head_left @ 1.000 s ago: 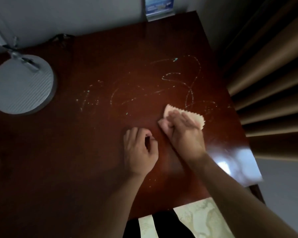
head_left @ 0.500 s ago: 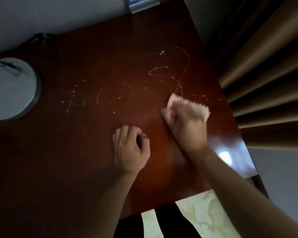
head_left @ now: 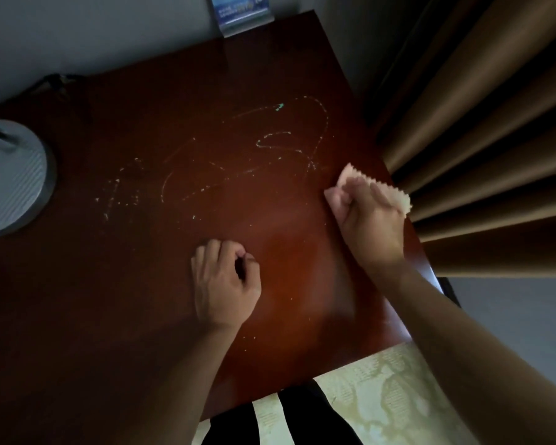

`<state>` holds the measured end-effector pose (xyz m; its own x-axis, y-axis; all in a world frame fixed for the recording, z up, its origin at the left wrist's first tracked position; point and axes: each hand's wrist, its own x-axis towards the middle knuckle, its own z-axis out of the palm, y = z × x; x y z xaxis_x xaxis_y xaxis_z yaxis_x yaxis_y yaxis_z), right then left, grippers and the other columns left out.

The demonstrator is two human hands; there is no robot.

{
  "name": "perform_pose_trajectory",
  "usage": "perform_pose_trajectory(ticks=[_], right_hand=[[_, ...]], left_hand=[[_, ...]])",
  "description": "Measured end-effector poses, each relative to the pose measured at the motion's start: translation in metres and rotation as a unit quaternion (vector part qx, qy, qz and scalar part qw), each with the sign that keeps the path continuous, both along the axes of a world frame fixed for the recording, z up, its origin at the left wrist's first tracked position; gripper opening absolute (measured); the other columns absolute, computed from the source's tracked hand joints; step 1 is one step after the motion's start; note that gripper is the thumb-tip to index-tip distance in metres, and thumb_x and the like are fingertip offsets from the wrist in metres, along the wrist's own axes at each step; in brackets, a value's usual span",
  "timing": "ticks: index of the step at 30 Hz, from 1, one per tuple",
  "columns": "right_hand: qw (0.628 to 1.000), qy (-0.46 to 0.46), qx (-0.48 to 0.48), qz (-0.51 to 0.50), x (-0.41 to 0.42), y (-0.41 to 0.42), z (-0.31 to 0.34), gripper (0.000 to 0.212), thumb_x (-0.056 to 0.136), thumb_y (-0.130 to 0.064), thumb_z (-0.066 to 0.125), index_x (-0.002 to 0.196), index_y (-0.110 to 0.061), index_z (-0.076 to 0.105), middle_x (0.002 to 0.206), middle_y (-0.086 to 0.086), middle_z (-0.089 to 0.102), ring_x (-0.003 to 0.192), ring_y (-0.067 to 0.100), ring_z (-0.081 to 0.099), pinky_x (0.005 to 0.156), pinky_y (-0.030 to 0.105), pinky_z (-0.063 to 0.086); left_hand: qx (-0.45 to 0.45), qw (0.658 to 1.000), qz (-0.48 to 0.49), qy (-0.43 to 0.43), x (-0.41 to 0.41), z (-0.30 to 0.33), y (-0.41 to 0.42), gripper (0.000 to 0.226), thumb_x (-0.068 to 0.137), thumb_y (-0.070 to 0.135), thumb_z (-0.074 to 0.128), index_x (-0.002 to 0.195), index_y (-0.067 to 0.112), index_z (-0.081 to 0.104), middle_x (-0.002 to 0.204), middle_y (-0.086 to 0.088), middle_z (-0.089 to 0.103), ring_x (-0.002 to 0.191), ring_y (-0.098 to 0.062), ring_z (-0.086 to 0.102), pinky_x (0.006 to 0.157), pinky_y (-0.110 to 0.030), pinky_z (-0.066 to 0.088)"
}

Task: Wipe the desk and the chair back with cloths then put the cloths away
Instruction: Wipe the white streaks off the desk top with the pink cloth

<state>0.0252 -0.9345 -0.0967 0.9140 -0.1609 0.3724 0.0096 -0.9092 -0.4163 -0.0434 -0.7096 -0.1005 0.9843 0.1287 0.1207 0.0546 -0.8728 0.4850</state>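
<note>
I see a dim scene: the desk point(head_left: 174, 300) falls nearly black on its left, with a soft reddish sheen near its right side. The right hand point(head_left: 365, 216) looks slightly blurred, the curtain point(head_left: 482, 130) fans out with wide-angle distortion, and the floor point(head_left: 392, 390) is brightest

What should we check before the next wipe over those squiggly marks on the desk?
1. Cloth held firmly by the right hand: ok.
2. Cloth near the chalky marks: ok, just right of them.
3. Marks gone from the desk: not ok, plenty left.
4. Left hand out of the wiping path: ok, resting nearer the front.
5. Lamp base clear of the marks: ok, far left.
6. Cloth damp or dry: cannot tell.
</note>
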Motion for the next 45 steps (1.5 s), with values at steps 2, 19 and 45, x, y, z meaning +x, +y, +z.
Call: perform_pose_trajectory(ticks=[2, 19, 45], right_hand=[[0.998, 0.028, 0.048, -0.017, 0.008, 0.008, 0.001, 0.039, 0.097, -0.047, 0.053, 0.081, -0.013, 0.063, 0.084, -0.001, 0.066, 0.085, 0.022, 0.064, 0.069, 0.040, 0.053], [0.999, -0.021, 0.010, -0.041, 0.016, 0.005, 0.002, 0.033, 0.095, -0.037, 0.061, 0.078, -0.009, 0.064, 0.075, 0.005, 0.064, 0.075, 0.026, 0.063, 0.059, 0.036, 0.051], [0.997, 0.014, 0.036, -0.061, 0.007, 0.004, -0.011, 0.035, 0.098, -0.041, 0.054, 0.076, -0.014, 0.059, 0.077, 0.003, 0.061, 0.080, 0.029, 0.060, 0.073, 0.045, 0.048]], left_hand=[[0.005, 1.000, 0.006, 0.003, 0.000, 0.000, -0.001, 0.014, 0.081, 0.025, 0.054, 0.078, 0.013, 0.059, 0.079, -0.004, 0.053, 0.080, -0.025, 0.048, 0.074, -0.040, 0.040], [-0.001, 0.999, -0.051, -0.009, 0.005, 0.003, -0.046, 0.012, 0.079, 0.027, 0.056, 0.077, 0.015, 0.059, 0.078, -0.002, 0.052, 0.078, -0.024, 0.048, 0.071, -0.039, 0.039], [-0.019, 0.999, -0.050, 0.008, 0.005, 0.003, -0.045, 0.012, 0.079, 0.027, 0.054, 0.077, 0.016, 0.059, 0.079, -0.002, 0.053, 0.079, -0.026, 0.049, 0.073, -0.044, 0.042]])
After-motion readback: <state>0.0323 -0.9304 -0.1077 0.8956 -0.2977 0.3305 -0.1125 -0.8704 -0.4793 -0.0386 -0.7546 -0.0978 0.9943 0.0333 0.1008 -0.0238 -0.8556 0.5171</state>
